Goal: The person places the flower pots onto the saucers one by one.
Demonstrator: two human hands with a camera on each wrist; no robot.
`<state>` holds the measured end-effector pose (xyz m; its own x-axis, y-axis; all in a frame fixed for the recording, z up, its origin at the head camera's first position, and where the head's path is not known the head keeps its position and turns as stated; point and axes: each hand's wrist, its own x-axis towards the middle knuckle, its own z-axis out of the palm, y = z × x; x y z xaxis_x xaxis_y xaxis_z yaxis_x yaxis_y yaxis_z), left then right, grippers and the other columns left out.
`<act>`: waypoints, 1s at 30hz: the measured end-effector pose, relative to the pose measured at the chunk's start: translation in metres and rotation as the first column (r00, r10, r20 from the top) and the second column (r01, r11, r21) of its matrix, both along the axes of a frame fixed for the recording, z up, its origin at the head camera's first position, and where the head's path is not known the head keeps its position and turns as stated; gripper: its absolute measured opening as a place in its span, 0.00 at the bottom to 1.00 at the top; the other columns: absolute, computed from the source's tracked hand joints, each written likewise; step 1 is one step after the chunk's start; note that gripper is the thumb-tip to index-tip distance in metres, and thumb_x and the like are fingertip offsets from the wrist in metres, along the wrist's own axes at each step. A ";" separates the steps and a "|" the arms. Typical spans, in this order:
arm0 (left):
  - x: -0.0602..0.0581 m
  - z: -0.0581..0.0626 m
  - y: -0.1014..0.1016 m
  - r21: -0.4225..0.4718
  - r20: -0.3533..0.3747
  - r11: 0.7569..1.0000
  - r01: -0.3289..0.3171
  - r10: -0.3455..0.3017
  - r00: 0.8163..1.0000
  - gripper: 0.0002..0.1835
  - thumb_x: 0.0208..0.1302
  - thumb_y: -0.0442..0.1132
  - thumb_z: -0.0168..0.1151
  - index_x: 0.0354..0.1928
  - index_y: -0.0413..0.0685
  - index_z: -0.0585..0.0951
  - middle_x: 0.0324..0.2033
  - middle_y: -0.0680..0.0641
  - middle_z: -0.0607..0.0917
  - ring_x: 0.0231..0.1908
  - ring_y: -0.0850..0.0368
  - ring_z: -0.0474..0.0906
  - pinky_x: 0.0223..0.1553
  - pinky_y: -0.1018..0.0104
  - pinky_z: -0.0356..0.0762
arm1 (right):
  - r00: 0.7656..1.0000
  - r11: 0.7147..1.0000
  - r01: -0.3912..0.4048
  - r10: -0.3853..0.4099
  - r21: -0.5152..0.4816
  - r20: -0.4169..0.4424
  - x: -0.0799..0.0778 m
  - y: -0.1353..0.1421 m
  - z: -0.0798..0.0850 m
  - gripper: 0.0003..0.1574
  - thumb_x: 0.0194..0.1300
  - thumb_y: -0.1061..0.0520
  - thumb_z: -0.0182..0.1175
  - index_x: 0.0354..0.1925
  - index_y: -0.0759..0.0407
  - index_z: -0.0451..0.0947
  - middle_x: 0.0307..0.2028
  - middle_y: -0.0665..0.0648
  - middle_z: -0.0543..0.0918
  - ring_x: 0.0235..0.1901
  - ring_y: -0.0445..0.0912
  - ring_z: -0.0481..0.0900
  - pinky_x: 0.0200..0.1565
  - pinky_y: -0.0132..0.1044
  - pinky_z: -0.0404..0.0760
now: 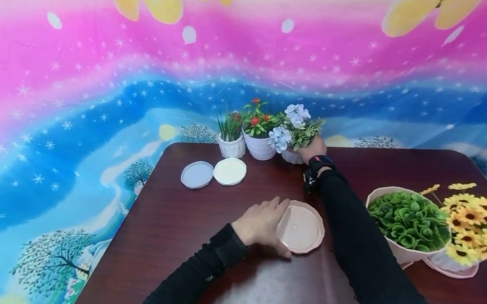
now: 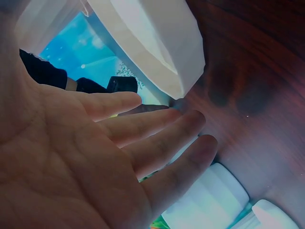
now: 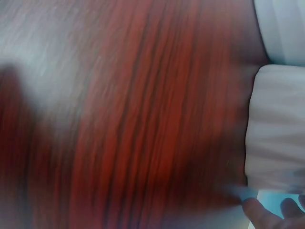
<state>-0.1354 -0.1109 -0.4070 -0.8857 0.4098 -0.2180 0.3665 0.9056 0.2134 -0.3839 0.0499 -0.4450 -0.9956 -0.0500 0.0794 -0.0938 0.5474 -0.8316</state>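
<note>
Left hand [image 1: 263, 222] has fingers straight, grip holding nothing, beside a pale-pink polygonal saucer [image 1: 302, 230] well in from the far edge of the red-brown wood-grain desk [image 1: 162, 222], right hand [image 1: 313, 148] at a white pot of pale-blue flowers [image 1: 290, 156] near that edge, grip too hidden to tell.

The table [image 1: 165, 232] looks like glossy, dark-grained wood. On the table, the pink saucer [image 1: 301, 227] seems smooth plastic; behind the table hangs printed cloth [image 1: 100, 84]; over the table, the black sleeves [image 1: 355, 241] look matt.
</note>
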 end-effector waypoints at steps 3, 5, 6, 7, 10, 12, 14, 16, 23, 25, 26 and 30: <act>0.001 -0.002 -0.002 0.009 0.011 1.000 -0.005 0.005 1.000 0.70 0.45 0.71 0.83 0.84 0.48 0.59 0.80 0.41 0.66 0.75 0.44 0.68 0.71 0.47 0.72 | 0.999 0.998 -0.003 0.001 -0.058 -0.033 0.000 -0.005 -0.003 0.57 0.61 0.49 0.78 0.78 0.66 0.63 0.71 0.72 0.73 0.72 0.67 0.70 0.73 0.59 0.67; 0.001 -0.003 -0.003 0.020 0.024 1.000 -0.007 0.007 1.000 0.69 0.46 0.70 0.83 0.85 0.49 0.58 0.80 0.41 0.66 0.75 0.44 0.68 0.71 0.47 0.71 | 1.000 0.996 0.001 -0.004 -0.093 -0.028 0.001 -0.007 -0.004 0.58 0.61 0.50 0.78 0.79 0.64 0.61 0.72 0.71 0.72 0.73 0.67 0.69 0.73 0.59 0.66; 0.001 -0.004 -0.003 0.024 0.030 1.000 -0.008 0.007 1.000 0.69 0.46 0.70 0.83 0.85 0.49 0.58 0.80 0.41 0.66 0.76 0.45 0.67 0.72 0.47 0.71 | 1.000 0.994 0.010 -0.012 -0.109 -0.017 0.002 -0.008 -0.005 0.58 0.62 0.51 0.78 0.79 0.64 0.60 0.73 0.71 0.71 0.73 0.66 0.68 0.74 0.59 0.66; 0.001 -0.005 -0.003 0.031 0.035 0.999 -0.010 0.009 0.999 0.69 0.46 0.70 0.82 0.85 0.49 0.58 0.80 0.41 0.65 0.76 0.45 0.67 0.72 0.46 0.70 | 1.000 0.993 0.017 -0.018 -0.117 -0.008 0.002 -0.009 -0.006 0.57 0.62 0.52 0.78 0.79 0.64 0.60 0.73 0.70 0.71 0.73 0.66 0.68 0.73 0.59 0.67; 0.001 -0.006 -0.004 0.042 0.043 0.999 -0.014 0.013 0.999 0.69 0.46 0.70 0.82 0.85 0.49 0.57 0.81 0.42 0.65 0.76 0.45 0.67 0.73 0.46 0.69 | 0.999 0.990 0.039 -0.039 -0.132 0.002 0.003 -0.012 -0.007 0.56 0.63 0.54 0.77 0.80 0.64 0.59 0.73 0.70 0.71 0.73 0.66 0.68 0.74 0.58 0.67; 0.000 -0.006 -0.005 0.043 0.034 0.999 -0.015 0.014 0.999 0.69 0.46 0.70 0.82 0.85 0.49 0.57 0.81 0.41 0.65 0.76 0.45 0.67 0.73 0.47 0.69 | 0.999 0.990 0.047 -0.049 -0.136 -0.009 0.002 -0.012 -0.008 0.56 0.63 0.54 0.76 0.80 0.64 0.59 0.73 0.70 0.71 0.74 0.65 0.68 0.74 0.57 0.66; 0.000 -0.005 -0.006 0.044 0.025 0.999 -0.015 0.014 1.000 0.69 0.47 0.70 0.82 0.85 0.48 0.57 0.80 0.41 0.65 0.76 0.45 0.67 0.73 0.47 0.70 | 0.998 0.989 0.057 -0.060 -0.139 -0.016 0.003 -0.013 -0.006 0.55 0.63 0.54 0.75 0.79 0.65 0.60 0.73 0.70 0.71 0.74 0.66 0.67 0.74 0.56 0.66; 0.000 -0.005 -0.006 0.039 0.010 0.999 -0.010 0.009 1.000 0.69 0.47 0.70 0.82 0.85 0.47 0.57 0.80 0.41 0.65 0.76 0.45 0.67 0.72 0.48 0.70 | 0.997 0.988 0.072 -0.075 -0.137 -0.016 0.003 -0.011 -0.005 0.53 0.64 0.54 0.75 0.79 0.65 0.61 0.73 0.70 0.72 0.74 0.65 0.68 0.74 0.56 0.66; 0.001 -0.006 -0.005 0.016 -0.029 1.000 -0.001 0.001 1.000 0.69 0.46 0.71 0.82 0.84 0.46 0.59 0.78 0.41 0.68 0.73 0.45 0.70 0.69 0.51 0.74 | 0.991 0.981 0.131 -0.130 -0.140 0.013 0.014 -0.009 0.002 0.55 0.62 0.52 0.80 0.78 0.64 0.64 0.72 0.68 0.74 0.73 0.63 0.70 0.74 0.53 0.67; 0.002 -0.005 -0.005 0.015 -0.028 1.000 -0.004 0.005 1.000 0.69 0.47 0.71 0.82 0.84 0.46 0.59 0.78 0.40 0.68 0.73 0.45 0.70 0.69 0.51 0.74 | 0.989 0.978 0.149 -0.149 -0.145 0.014 0.018 -0.011 0.004 0.55 0.60 0.52 0.81 0.77 0.64 0.65 0.71 0.68 0.75 0.73 0.63 0.70 0.74 0.53 0.68; 0.002 -0.005 -0.005 0.017 -0.026 1.000 -0.006 0.006 1.000 0.69 0.47 0.70 0.82 0.84 0.46 0.59 0.79 0.40 0.68 0.73 0.45 0.70 0.69 0.50 0.74 | 0.987 0.976 0.158 -0.157 -0.150 0.016 0.019 -0.011 0.004 0.55 0.60 0.52 0.81 0.77 0.64 0.66 0.71 0.68 0.75 0.72 0.63 0.70 0.74 0.53 0.68; 0.002 -0.005 -0.008 0.018 -0.018 1.000 -0.014 0.014 1.000 0.68 0.49 0.71 0.81 0.84 0.46 0.58 0.79 0.40 0.67 0.74 0.45 0.69 0.70 0.50 0.73 | 0.982 0.965 0.186 -0.186 -0.183 0.015 0.017 -0.014 0.002 0.58 0.58 0.50 0.82 0.78 0.62 0.64 0.72 0.67 0.74 0.74 0.62 0.69 0.75 0.52 0.66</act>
